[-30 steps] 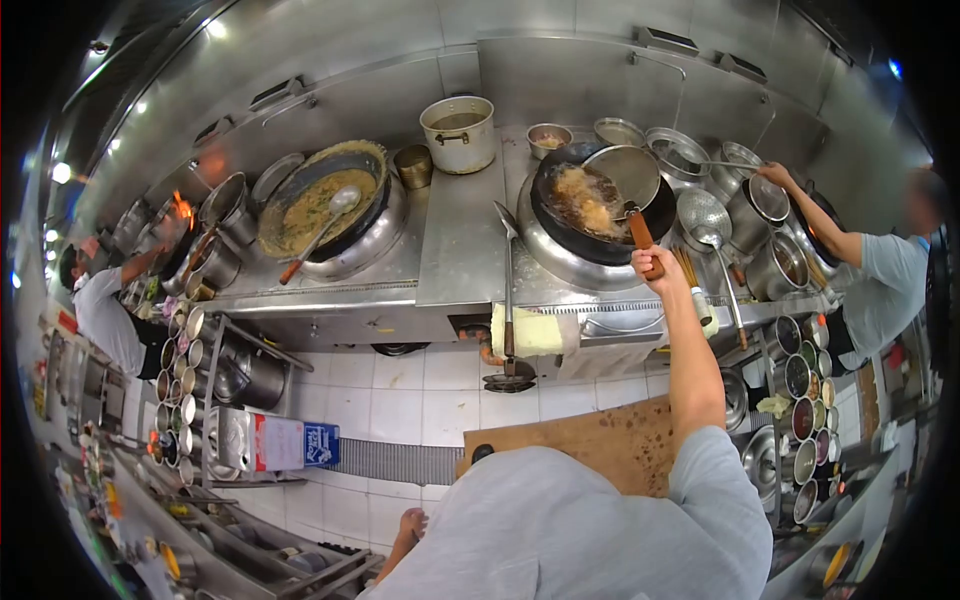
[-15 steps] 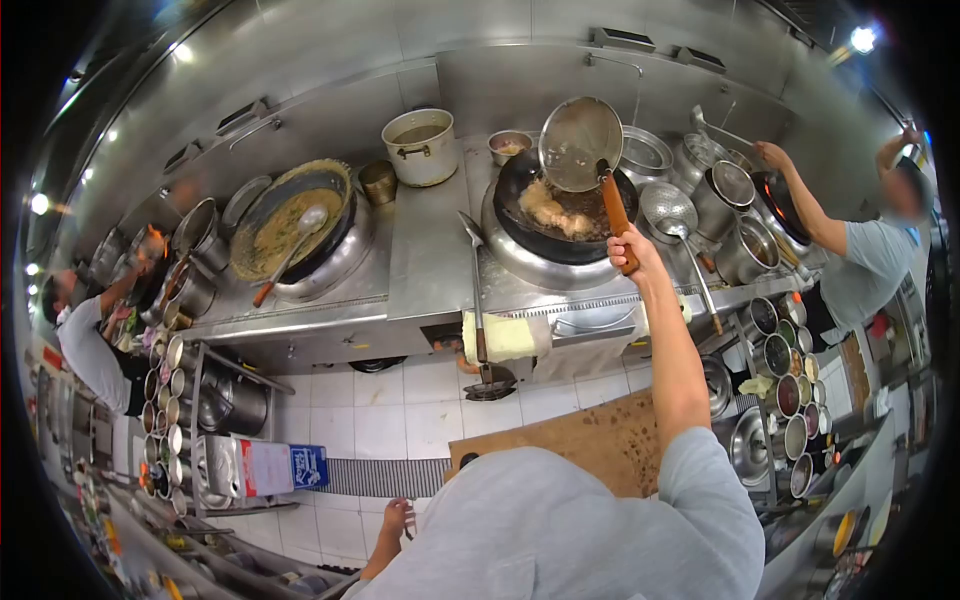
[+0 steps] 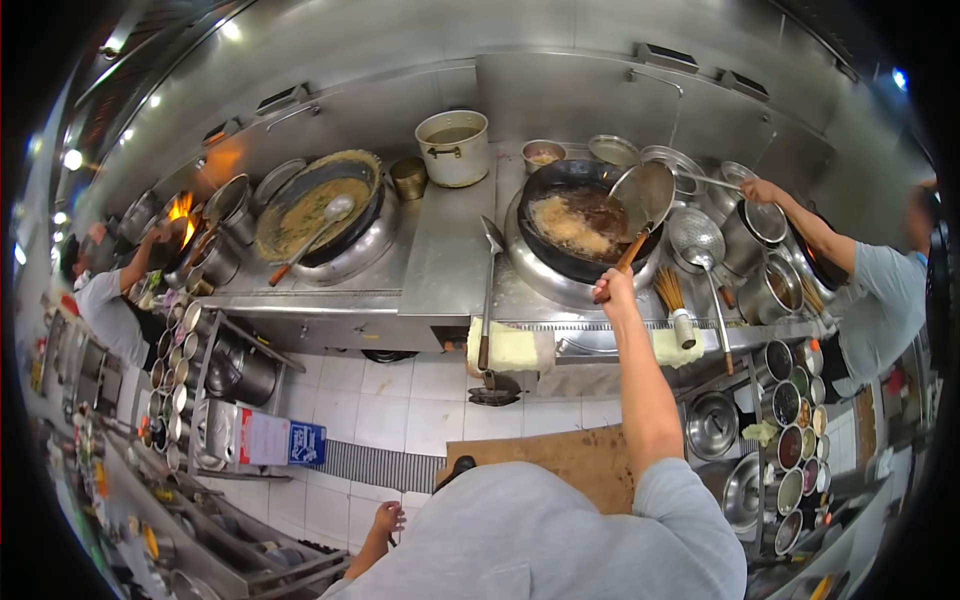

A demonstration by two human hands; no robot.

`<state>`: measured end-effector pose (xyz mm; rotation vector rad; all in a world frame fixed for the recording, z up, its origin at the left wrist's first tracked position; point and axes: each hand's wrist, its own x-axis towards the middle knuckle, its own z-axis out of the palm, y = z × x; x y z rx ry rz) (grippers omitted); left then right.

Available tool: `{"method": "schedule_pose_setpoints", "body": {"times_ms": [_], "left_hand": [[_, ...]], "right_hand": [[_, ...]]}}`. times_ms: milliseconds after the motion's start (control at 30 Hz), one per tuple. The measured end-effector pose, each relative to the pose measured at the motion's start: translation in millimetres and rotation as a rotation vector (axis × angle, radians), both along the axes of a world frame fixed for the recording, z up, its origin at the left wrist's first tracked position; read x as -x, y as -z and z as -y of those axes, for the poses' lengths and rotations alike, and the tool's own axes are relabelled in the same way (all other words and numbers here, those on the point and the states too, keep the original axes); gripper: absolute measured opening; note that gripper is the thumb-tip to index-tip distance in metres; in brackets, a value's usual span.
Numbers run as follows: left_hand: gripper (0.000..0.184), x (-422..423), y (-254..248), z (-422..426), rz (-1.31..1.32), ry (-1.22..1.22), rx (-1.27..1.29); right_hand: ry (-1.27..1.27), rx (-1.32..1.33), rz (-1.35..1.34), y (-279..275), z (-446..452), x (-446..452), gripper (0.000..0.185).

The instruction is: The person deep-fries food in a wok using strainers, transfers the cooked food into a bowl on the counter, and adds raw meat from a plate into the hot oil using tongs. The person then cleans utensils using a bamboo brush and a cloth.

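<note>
My right hand (image 3: 614, 287) is wrapped around the wooden handle (image 3: 632, 250) of a round strainer (image 3: 645, 193). The strainer is tilted at the right side of a black wok (image 3: 535, 248), its lower edge over dark oil. Pale, battered-looking food (image 3: 568, 226) bubbles in the wok's left half; its kind is unclear. Low beside my body hangs my left hand (image 3: 389, 518), its fingers loosely bent and partly apart, with nothing clearly held.
A second wok (image 3: 268, 240) with thick sauce and a ladle (image 3: 338, 210) stands left. A white pot (image 3: 484, 150) is behind. A perforated skimmer (image 3: 697, 232) and bamboo brush (image 3: 682, 325) lie right. Co-workers (image 3: 880, 280) work on both sides; flames (image 3: 182, 212) rise far left.
The strainer has gone from raised above the wok to lower at its right side. My right hand has come down with it. The food now lies spread in bubbling oil.
</note>
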<state>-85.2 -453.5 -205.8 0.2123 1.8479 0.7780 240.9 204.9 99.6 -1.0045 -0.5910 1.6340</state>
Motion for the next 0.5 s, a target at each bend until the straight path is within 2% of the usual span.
{"method": "schedule_pose_setpoints", "body": {"times_ms": [33,100,167,233,400,467,500], "left_hand": [[0.025,-2,4,5,0.025,-0.039,-0.032],[0.026,-9,-7,9,0.052,-0.080,-0.059],[0.025,-17,-24,4,-0.041,-0.018,0.045],[0.024,-16,-29,0,-0.025,-0.036,0.043],[0.020,32,43,-1,0.229,-0.208,-0.144],[0.020,45,31,-23,0.162,-0.153,-0.073],[0.021,52,21,-38,0.079,-0.109,-0.004]], "right_hand": [[-0.044,-0.006,-0.049,-2,-4,-5,0.032],[-0.152,-0.010,-0.114,7,-17,-17,0.035],[-0.194,-0.017,-0.131,7,-29,-28,0.036],[-0.345,-0.008,-0.313,3,-38,-33,0.036],[-0.396,0.028,-0.435,-21,-40,-23,0.025],[-0.382,0.067,-0.490,-33,-35,-10,0.016],[-0.433,0.144,-0.585,-39,-39,-7,0.019]]}}
